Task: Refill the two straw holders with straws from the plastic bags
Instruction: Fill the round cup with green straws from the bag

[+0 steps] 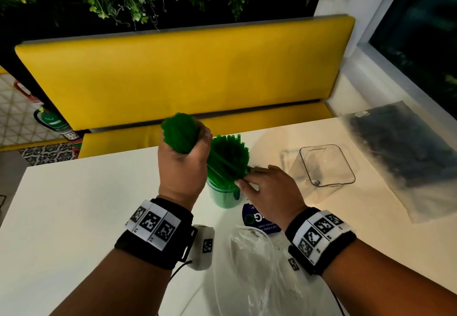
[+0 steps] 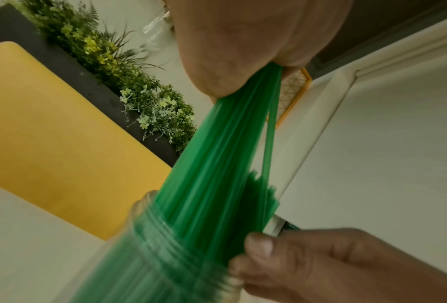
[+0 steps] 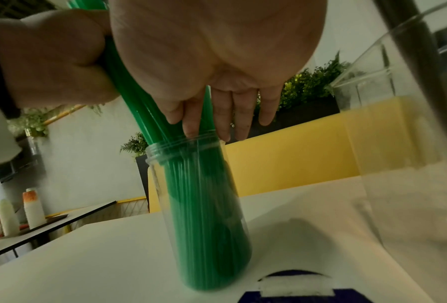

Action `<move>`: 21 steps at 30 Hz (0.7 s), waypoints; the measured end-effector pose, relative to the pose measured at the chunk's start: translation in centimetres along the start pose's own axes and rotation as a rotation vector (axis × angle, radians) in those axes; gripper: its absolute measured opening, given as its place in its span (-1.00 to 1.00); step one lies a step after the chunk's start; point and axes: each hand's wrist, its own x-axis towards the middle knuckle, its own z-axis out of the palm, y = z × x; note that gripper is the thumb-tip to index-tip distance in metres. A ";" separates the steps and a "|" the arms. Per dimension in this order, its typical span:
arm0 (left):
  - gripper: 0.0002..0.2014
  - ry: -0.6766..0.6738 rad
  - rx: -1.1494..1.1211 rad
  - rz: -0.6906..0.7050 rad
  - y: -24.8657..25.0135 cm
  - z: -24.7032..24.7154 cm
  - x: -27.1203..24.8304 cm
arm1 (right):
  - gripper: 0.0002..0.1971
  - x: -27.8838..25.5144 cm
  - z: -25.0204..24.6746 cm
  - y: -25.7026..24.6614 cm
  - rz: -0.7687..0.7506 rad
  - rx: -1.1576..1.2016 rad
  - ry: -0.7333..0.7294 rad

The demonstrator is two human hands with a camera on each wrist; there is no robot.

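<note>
My left hand grips a thick bundle of green straws and holds it tilted, its lower ends inside the round clear holder at the table's middle. More green straws stand fanned out in that holder. My right hand rests straight fingers against those straws at the holder's rim. In the left wrist view the bundle runs from my left palm down into the holder's neck, with my right thumb against it. An empty square clear holder stands to the right.
A plastic bag of black straws lies at the table's right end. A crumpled clear bag lies near the front edge, beside a blue sticker. A yellow bench and plants run behind the white table.
</note>
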 end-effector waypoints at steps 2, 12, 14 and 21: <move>-0.85 -0.049 0.060 -0.005 -0.6 0.3 -0.7 | -0.64 0.1 0.0 0.1 -0.009 -0.017 0.009; -0.66 -0.088 0.225 -0.161 -5.5 0.5 -2.3 | -0.90 0.2 -0.6 -0.1 0.111 0.022 0.022; -0.57 -0.087 0.223 -0.195 -6.0 0.1 -2.8 | -0.97 0.0 -0.8 0.0 0.185 0.100 0.021; -0.43 -0.081 0.233 -0.120 -4.9 0.5 -2.8 | -0.71 -0.2 -0.7 -1.0 0.231 0.226 -0.065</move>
